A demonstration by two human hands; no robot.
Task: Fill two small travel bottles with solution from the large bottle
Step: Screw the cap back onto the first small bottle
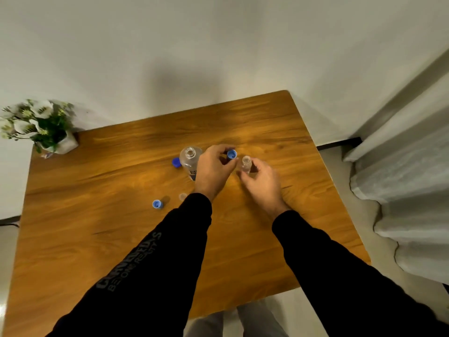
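left sleeve [145,259] print partly legible "BE ONE READY", large bottle [190,161] label unreadable

Left hand [213,170] pinching blue cap [231,154], right hand [261,183] around small bottle [246,164]

Left hand [213,167] covers the lower right of the large bottle [190,159]; label mostly hidden, unreadable. Second small bottle [182,196] half behind the left sleeve [155,259], blurred. Sleeve print illegible. Flower pot [62,143] motion-blurred, flowers cut by left edge.

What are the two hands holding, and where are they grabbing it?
The left hand pinches a small blue cap by its side. The right hand holds a small clear bottle around its body.
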